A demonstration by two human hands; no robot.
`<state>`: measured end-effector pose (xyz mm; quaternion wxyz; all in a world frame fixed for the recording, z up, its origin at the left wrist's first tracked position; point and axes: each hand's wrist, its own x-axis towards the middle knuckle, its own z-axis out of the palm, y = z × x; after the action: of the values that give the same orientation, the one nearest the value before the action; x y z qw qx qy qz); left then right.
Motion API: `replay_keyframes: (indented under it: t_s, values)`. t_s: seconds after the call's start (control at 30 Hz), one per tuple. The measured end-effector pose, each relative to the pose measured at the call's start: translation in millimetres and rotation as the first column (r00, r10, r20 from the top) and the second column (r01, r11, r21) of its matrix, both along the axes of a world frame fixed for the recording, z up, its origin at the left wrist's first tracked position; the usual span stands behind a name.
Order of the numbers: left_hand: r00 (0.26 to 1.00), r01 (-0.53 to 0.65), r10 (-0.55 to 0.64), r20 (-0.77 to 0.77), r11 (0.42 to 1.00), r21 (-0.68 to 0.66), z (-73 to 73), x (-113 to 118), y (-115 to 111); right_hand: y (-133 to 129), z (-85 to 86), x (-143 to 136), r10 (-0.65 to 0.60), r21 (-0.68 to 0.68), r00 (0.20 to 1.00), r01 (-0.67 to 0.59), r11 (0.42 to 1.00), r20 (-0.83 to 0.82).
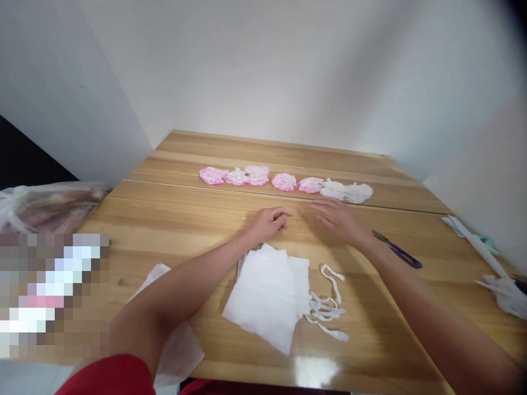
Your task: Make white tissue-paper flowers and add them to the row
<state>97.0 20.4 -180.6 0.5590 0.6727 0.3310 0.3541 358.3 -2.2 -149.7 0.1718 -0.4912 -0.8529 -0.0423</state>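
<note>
hands out over wooden counter (pixel 164 219), both reaching toward far row of paper flowers. left hand (pixel 269 222) resting on bare wood, fingers curled loosely under, holding nothing visible, though anything tiny pinched inside could not be told. right hand (pixel 340 218) flat, palm down, fingers spread and released, tips just short of white flowers (pixel 346 191) at right end of row. pink flowers (pixel 257 175) lined up to left of these, well apart from left hand. under and between forearms, nearer edge: stack of white tissue sheets (pixel 267 296), with cut strips (pixel 329 310) lying loose just right of it. another sheet (pixel 177 343) partly under left forearm at near left. purple scissors (pixel 397 252) just right of right wrist, on the wood. plastic bag (pixel 49 206) at far left; more white paper (pixel 504 288) and something long at right edge, too blurred to name.

risks, as judgement: forearm dragged back across stack likely to scatter or crease thin sheets; strips light enough to be swept off near edge by a sleeve or wrist. right wrist swung outward could knock scissors. flat palm pressed onto white flowers would crush ruffled petals.
</note>
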Motion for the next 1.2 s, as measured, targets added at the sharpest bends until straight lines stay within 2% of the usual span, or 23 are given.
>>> replay_keyframes:
  t_s: [0.07, 0.23, 0.33, 0.43, 0.53, 0.67, 0.83, 1.0, 1.2]
  values:
    - [1.000, 0.008, -0.008, -0.010, 1.000, 0.019, -4.3, 1.6, 2.0, 12.0, 10.6, -15.2, 0.001, -0.007, 1.000, -0.001, 1.000, 0.007]
    - [0.998, 0.006, -0.001, -0.067, 0.997, 0.081, -8.5, 2.8, 4.6, 58.3, 49.4, -64.1, -0.097, -0.037, 0.994, 0.095, 0.995, -0.050]
    - [0.994, 0.015, -0.003, -0.111, 0.994, 0.109, -7.0, 1.6, 4.1, 91.8, 63.7, -93.5, -0.053, -0.096, 0.998, 0.049, 0.994, -0.043]
    - [0.990, 0.026, -0.008, -0.143, 0.992, 0.123, -3.9, 0.3, 3.5, 124.7, 68.4, -118.0, 0.046, -0.174, 0.998, -0.037, 0.984, 0.044]
    - [0.986, 0.043, -0.020, -0.168, 0.990, 0.138, -0.1, -0.9, 3.4, 153.3, 67.9, -134.9, 0.047, -0.251, 0.989, -0.012, 0.968, 0.137]
    - [0.977, 0.053, -0.026, -0.214, 0.991, 0.119, 5.9, -2.7, 2.9, 181.8, 62.0, -146.3, 0.050, -0.378, 0.990, 0.003, 0.926, 0.130]
    - [0.982, 0.072, -0.055, -0.182, 0.994, 0.086, 11.9, -5.7, 1.3, 197.6, 51.3, -156.3, 0.032, -0.527, 0.994, 0.027, 0.850, 0.103]
    - [0.977, 0.086, -0.068, -0.201, 0.993, 0.082, 16.2, -8.2, 1.3, 192.7, 50.4, -164.0, 0.010, -0.523, 0.983, 0.089, 0.847, 0.182]
    - [0.974, 0.095, -0.075, -0.212, 0.992, 0.083, 19.2, -10.9, 0.6, 184.4, 48.6, -162.6, -0.032, -0.503, 0.980, 0.129, 0.855, 0.198]
